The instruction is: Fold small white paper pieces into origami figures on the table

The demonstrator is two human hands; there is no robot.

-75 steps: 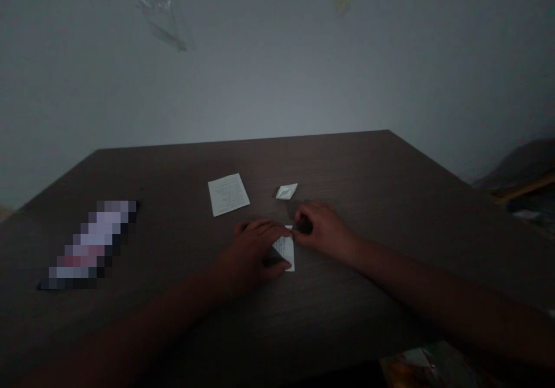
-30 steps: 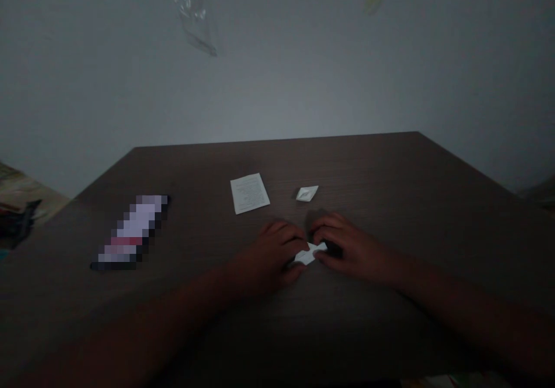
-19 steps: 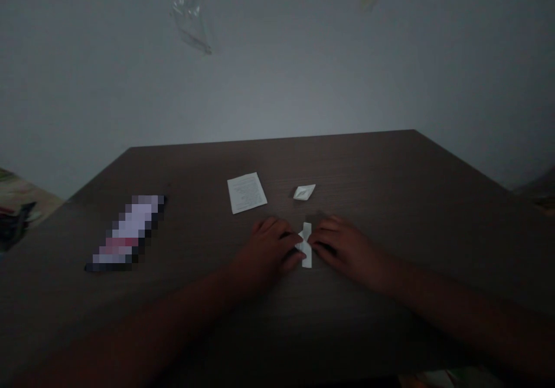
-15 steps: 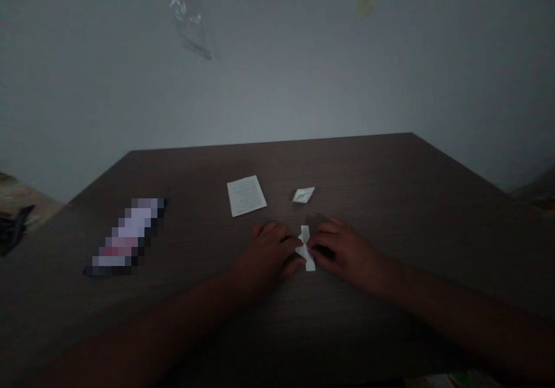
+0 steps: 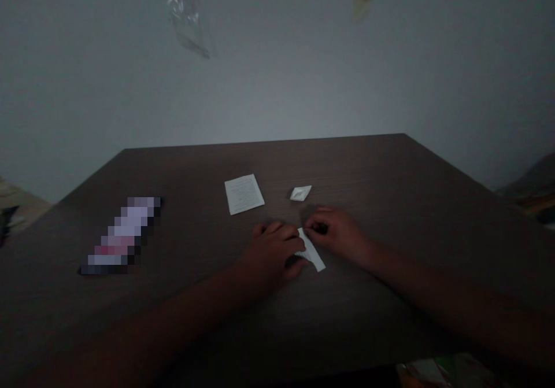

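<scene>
A small folded white paper lies on the dark wooden table in front of me. My left hand presses down on its left part, fingers bent over it. My right hand pinches the paper's far end with thumb and forefinger. A flat square sheet of white paper lies a little beyond my left hand. A small finished folded paper piece sits beyond my right hand. The light is dim.
A blurred-out oblong object lies on the table's left side. Clear plastic hangs on the grey wall behind. Colourful papers show at the near right edge. Clutter sits off the table at far left and right.
The folded paper has turned from upright to slanting toward the lower right. My right hand has shifted back to its far end; my left hand stays pressed on it.
</scene>
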